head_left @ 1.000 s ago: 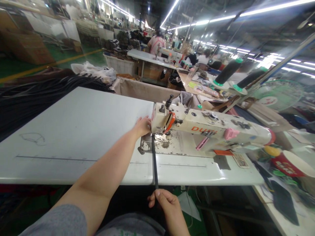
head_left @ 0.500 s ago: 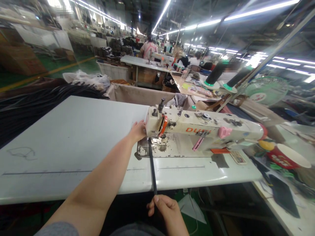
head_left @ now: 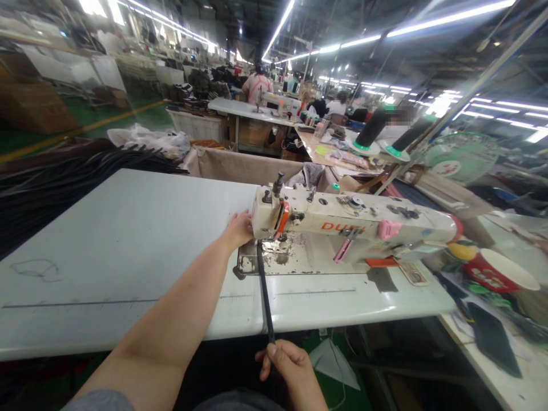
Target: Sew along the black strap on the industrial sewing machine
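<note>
One black strip [head_left: 264, 291] — lengthwise from sewing machine [head_left: 314, 220] past table edge [head_left: 325, 319].

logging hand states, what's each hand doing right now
Left hand: beside the sewing machine, partly hidden; grip can't be told.
Right hand: closed, holding the black strip.

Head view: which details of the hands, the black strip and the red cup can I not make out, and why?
- Left hand, head view: some fingers are hidden behind the sewing machine, so its grip is unclear.
- Black strip, head view: far end hidden by the machine's head, lower end by the right hand.
- Red cup, head view: lettering too blurred.
</note>
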`<state>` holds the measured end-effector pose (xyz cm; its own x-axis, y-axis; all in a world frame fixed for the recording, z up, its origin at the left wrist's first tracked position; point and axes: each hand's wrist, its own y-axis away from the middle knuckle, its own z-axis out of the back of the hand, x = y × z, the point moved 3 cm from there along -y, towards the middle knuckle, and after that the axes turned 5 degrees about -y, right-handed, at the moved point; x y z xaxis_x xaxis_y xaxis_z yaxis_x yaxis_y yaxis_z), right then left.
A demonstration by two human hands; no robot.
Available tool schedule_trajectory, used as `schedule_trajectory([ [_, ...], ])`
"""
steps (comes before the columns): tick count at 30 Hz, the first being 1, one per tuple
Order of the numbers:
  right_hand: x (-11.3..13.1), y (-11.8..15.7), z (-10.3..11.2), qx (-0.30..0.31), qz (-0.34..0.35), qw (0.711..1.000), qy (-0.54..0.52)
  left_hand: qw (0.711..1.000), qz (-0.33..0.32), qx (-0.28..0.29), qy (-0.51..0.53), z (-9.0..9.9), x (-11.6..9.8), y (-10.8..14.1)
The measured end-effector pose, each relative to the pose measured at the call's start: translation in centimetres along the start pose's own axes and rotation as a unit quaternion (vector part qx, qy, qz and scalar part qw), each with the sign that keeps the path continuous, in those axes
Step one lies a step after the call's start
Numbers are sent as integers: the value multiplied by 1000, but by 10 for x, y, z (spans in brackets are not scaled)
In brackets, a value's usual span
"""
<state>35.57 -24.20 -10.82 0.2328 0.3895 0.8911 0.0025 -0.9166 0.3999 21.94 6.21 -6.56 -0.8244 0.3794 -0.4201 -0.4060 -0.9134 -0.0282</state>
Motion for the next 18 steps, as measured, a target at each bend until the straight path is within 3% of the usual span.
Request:
schedule_trajectory([
  [7, -11, -7, 6, -8, 1, 1000, -1, 1000, 11, -10, 21, -1, 3, -1],
  [11, -3, -12, 1, -39, 4, 999, -2, 1000, 17, -4, 26, -2, 4, -2],
  [18, 18, -7, -14, -14, -42, 989, 143, 999, 14, -4, 30, -2, 6, -3],
])
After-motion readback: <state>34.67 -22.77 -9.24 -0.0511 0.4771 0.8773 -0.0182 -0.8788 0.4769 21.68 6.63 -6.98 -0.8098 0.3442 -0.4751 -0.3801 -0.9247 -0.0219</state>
